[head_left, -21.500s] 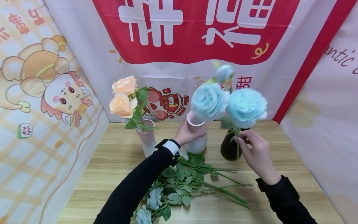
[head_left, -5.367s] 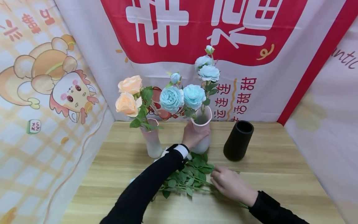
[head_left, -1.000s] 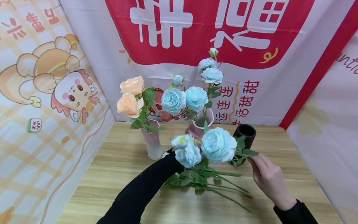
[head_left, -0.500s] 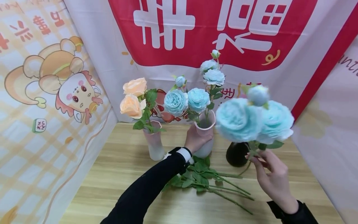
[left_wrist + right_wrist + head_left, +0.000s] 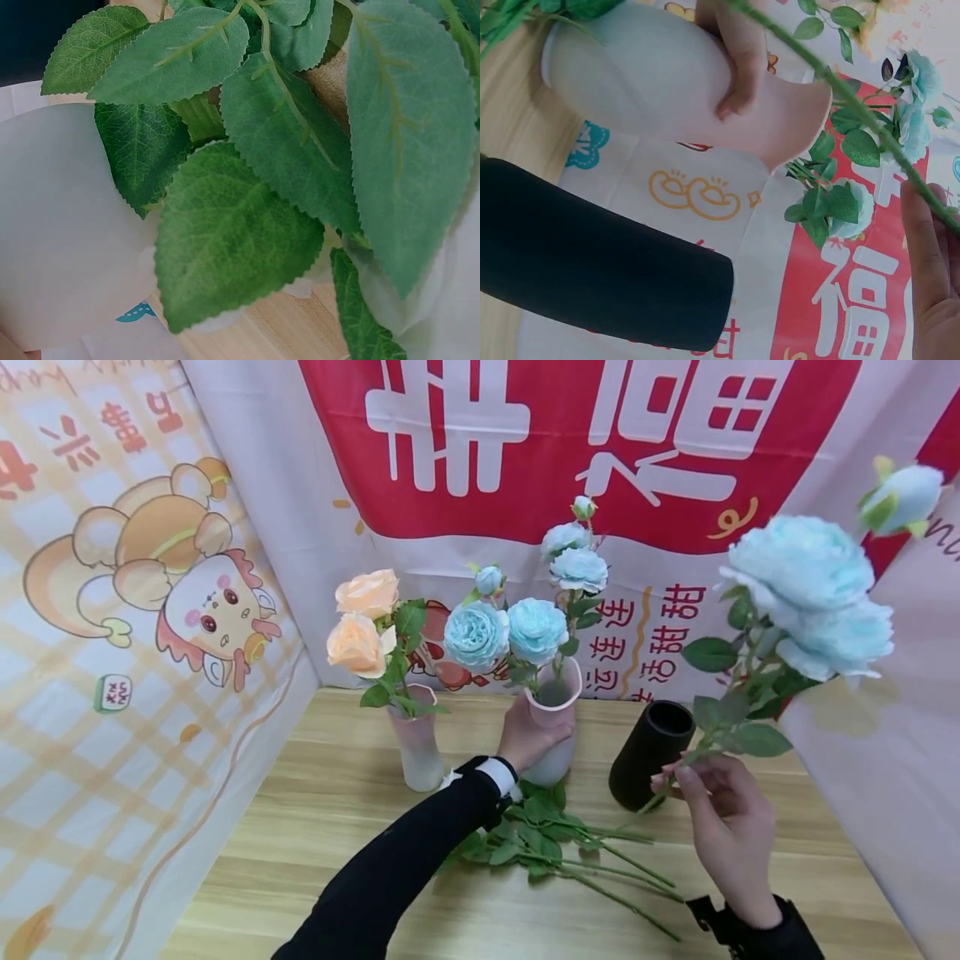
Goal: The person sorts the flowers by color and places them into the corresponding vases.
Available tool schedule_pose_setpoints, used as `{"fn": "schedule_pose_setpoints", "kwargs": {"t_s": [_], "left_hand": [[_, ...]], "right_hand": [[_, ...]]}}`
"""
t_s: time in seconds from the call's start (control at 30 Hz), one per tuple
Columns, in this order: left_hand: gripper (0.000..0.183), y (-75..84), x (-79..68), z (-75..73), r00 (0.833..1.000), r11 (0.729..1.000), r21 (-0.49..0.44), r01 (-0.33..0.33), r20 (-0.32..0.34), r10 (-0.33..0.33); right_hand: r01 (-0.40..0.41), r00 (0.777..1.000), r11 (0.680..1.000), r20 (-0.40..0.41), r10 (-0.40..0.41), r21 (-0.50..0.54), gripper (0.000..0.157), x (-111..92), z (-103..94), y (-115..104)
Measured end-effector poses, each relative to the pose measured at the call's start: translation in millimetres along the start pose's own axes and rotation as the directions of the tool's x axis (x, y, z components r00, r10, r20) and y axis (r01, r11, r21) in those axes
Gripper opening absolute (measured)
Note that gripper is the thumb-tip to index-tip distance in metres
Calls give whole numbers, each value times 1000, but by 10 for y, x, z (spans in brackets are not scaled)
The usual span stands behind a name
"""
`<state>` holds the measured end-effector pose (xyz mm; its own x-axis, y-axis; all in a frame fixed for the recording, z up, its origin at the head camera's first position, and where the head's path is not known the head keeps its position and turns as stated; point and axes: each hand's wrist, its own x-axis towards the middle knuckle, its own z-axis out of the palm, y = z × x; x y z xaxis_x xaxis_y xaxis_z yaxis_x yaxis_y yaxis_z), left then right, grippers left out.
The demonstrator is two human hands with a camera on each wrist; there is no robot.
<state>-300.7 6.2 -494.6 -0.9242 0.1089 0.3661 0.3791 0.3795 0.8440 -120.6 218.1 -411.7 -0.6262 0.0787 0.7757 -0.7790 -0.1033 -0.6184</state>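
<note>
"What's the left hand (image 5: pixel 534 735) doing over there?"

"Its grip is clamped round the neck of the middle vase (image 5: pixel 552 766), the pink-rimmed one standing toward the far side of the counter (image 5: pixel 337 760). Blue flowers (image 5: pixel 537 631) rise out of it."

"And the right hand (image 5: pixel 733 831)?"

"That grip has thumb and fingers together on a green stem (image 5: pixel 863 115). It carries a blue spray (image 5: pixel 806 568), held up in the air on the right, above the hand and leaning right."

"Is that black vase (image 5: pixel 649 758) close by?"

"Just left of the right hand, upright, with the green stem clear of it. The middle vase is farther left."

"I see peach roses (image 5: pixel 360 618) too."

"They're in the left vase (image 5: pixel 420 760), beyond the left sleeve (image 5: pixel 405 852), leaves spreading over the rim."

"What's on the near side?"

"Leafy stems (image 5: pixel 542 837), lying on the counter, bare ends to the right. The sleeve hides their left ends from me."
</note>
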Motion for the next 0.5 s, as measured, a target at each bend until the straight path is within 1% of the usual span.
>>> {"fn": "schedule_pose_setpoints", "kwargs": {"t_s": [0.17,0.27,0.37,0.5], "left_hand": [[83,24,0,-23,1000,1000,1,-8,7,8],[82,20,-2,-45,1000,1000,9,-9,-12,10],[82,6,2,-46,1000,1000,11,-4,-22,4],[81,2,5,-16,1000,1000,3,14,-7,-14]], "right_hand": [[-10,996,1000,-94,10,-7,16,120,36,-18],[-20,985,999,-169,24,27,18,196,67,-18],[-34,962,995,-267,57,91,20,253,103,-12],[-23,923,985,-376,86,170,21,294,137,7]]}}
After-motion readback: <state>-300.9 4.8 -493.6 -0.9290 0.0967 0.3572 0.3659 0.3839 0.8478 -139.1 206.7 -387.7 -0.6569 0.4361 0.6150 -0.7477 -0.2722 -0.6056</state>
